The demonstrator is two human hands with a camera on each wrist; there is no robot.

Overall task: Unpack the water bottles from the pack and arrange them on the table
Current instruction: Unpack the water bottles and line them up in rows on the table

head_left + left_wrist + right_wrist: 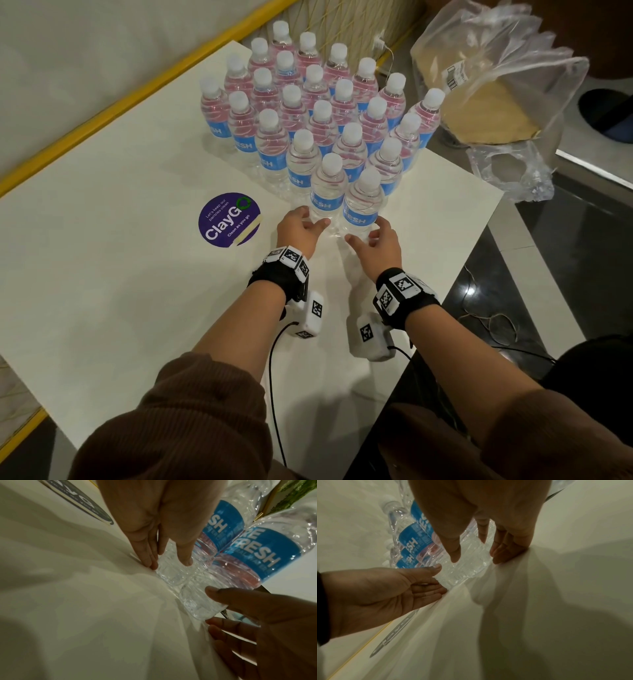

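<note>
the table carries nearly the whole job already: the bottles stand upright in tight diagonal rows over its far right part, caps up, shoulder to shoulder, well over twenty of them. the pack, a slack clear plastic wrap, lies off the table's far right corner; what shows through it looks like tan cardboard, and no bottle can be made out inside. my judgement is that unpacking is finished or nearly so, and what is left is squaring up the near end of the block. a round purple sticker sits on the table just left of the nearest row.

the bottles are clear, ribbed low down, with white caps and blue labels; many show a pink tint through the water.

the two front bottles stand side by side, touching, nearest the person. the left hand is at the base of the left one, fingers straight and close together, thumb spread toward the plastic. the right hand mirrors it at the right one, fingers loosely extended beside the base. neither hand wraps a bottle; both look spread wide. whether the fingertips actually touch the plastic i cannot tell.
</note>
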